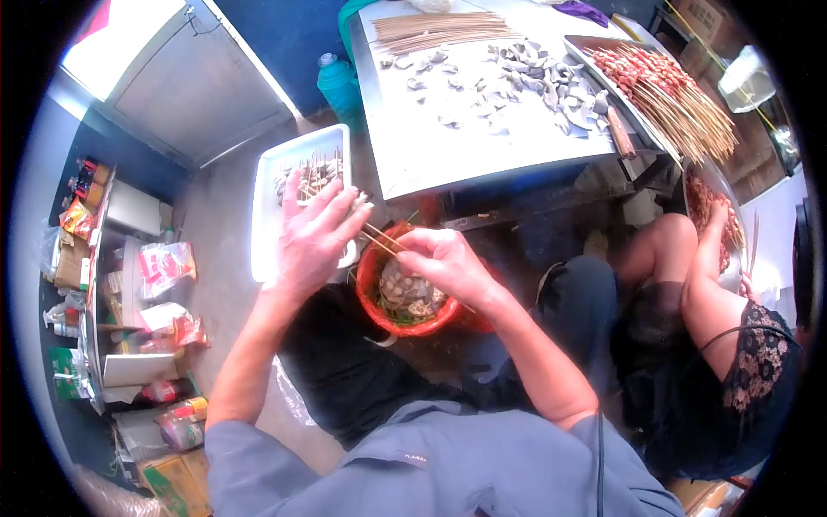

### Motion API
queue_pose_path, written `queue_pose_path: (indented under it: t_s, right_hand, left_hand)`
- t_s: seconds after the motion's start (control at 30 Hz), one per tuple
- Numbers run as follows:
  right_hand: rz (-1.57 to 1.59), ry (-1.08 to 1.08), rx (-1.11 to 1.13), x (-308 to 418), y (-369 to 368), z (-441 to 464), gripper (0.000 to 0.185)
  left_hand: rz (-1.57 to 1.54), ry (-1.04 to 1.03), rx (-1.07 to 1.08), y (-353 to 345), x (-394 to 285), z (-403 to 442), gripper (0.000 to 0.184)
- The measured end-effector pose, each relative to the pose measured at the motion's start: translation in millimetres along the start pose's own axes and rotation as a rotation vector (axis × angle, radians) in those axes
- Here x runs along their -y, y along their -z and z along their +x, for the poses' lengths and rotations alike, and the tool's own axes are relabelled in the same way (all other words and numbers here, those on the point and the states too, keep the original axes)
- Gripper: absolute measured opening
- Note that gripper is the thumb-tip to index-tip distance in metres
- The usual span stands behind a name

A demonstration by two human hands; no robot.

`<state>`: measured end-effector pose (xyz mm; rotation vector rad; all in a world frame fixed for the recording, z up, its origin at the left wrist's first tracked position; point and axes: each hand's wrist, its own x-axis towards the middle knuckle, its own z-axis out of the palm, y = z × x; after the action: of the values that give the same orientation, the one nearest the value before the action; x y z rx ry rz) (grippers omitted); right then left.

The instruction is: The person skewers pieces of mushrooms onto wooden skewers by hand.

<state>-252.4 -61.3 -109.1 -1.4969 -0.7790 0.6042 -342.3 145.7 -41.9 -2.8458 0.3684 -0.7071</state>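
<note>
My right hand (444, 263) pinches thin bamboo skewers (379, 239) above a red bucket (365, 297). The skewers slant up and left and pass partly behind my left hand (317, 231). That hand is palm down with its fingers stretched out, over the near part of a white tray (265, 211). Pale bits show at its fingertips; whether it grips them is hidden. Skewers threaded with grey-white pieces (326, 168) lie in the tray. Inside the bucket are pale, wet meat-like pieces (403, 293) with some green bits.
A white table (405, 164) ahead carries loose bamboo skewers (439, 31), scattered grey slices (534, 73), a wooden-handled knife (620, 133) and a tray of red meat skewers (642, 73). Another person's arm (711, 250) reaches into a metal basin at right. Shelves (99, 345) stand left.
</note>
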Motion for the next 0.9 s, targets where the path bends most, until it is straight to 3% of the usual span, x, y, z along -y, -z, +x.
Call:
queue_pose_path:
  t_s: [0.07, 0.2, 0.27, 0.3, 0.37, 0.4, 0.47, 0.63, 0.8, 0.9]
  right_hand:
    - [-0.176, 0.050, 0.027, 6.6, 3.0, -1.0, 0.027]
    - [-0.478, 0.188, -0.140, -2.4, 11.8, 3.5, 0.024]
    - [-0.451, 0.193, -0.174, -1.5, 13.8, 5.5, 0.023]
    - [-0.450, 0.172, -0.170, -5.0, 13.4, 7.2, 0.021]
    - [-0.477, 0.156, -0.130, -6.1, 9.8, 8.5, 0.021]
    - [-0.505, 0.142, -0.099, -7.2, 7.1, 8.9, 0.021]
    - [-0.518, 0.161, -0.073, -18.3, 0.1, 9.8, 0.020]
    - [-0.549, 0.195, 0.082, -39.5, -17.4, 14.5, 0.016]
    - [-0.568, 0.218, 0.157, -58.7, -29.2, 19.9, 0.013]
    - [-0.592, 0.215, 0.167, -63.7, -34.5, 21.5, 0.014]
  left_hand:
    - [0.037, 0.009, 0.043, -2.2, 17.5, -12.7, 0.031]
    - [-0.071, 0.259, 0.109, -14.1, 84.3, -67.8, 0.028]
    - [-0.343, 0.745, 0.263, -23.3, 109.4, -96.8, 0.022]
    - [-0.342, 0.753, 0.266, -29.8, 121.0, -107.9, 0.022]
    - [-0.635, 1.041, 0.264, -43.0, 139.3, -122.7, 0.023]
    - [-0.636, 1.049, 0.267, -52.1, 146.3, -129.0, 0.023]
    - [-0.956, 1.185, 0.318, -75.3, 160.4, -141.6, 0.019]
    - [-1.210, 1.403, 0.285, -138.9, 183.2, -164.9, 0.014]
    - [-0.958, 1.426, 0.449, -188.5, 193.6, -189.3, 0.026]
    - [-0.421, 1.165, 0.385, -173.9, 170.9, -170.8, 0.027]
